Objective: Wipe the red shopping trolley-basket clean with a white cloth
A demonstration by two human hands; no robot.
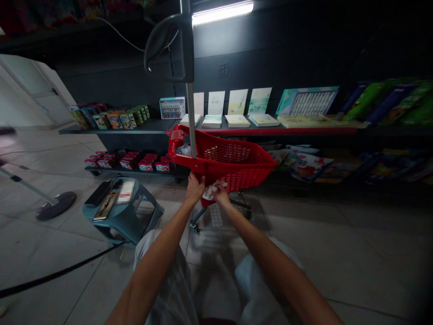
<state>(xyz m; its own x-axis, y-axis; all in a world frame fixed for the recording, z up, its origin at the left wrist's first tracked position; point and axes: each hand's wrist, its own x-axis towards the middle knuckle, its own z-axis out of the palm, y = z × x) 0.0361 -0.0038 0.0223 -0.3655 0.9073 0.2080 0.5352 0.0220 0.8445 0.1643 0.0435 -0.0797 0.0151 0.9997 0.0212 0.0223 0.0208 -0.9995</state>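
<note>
A red plastic shopping cart (233,174) with a perforated basket stands in front of me, tilted in my view. My left hand (195,187) is closed on the cart's lower near corner, thumb and fingers against the red plastic. Beside it, my right hand (222,197) pinches a crumpled white wipe (211,190) and presses it to the underside of the basket. Part of the wipe is hidden by my fingers. A grey pole (191,113) with a dark looped handle (187,49) rises from the cart's handle end.
A blue-grey stool (144,192) at the left bears a phone and other flat items. Behind the cart, a dark shelf (149,126) holds books and boxes, with bagged goods (307,162) below. A round stand base (57,205) and black cable (64,271) lie left.
</note>
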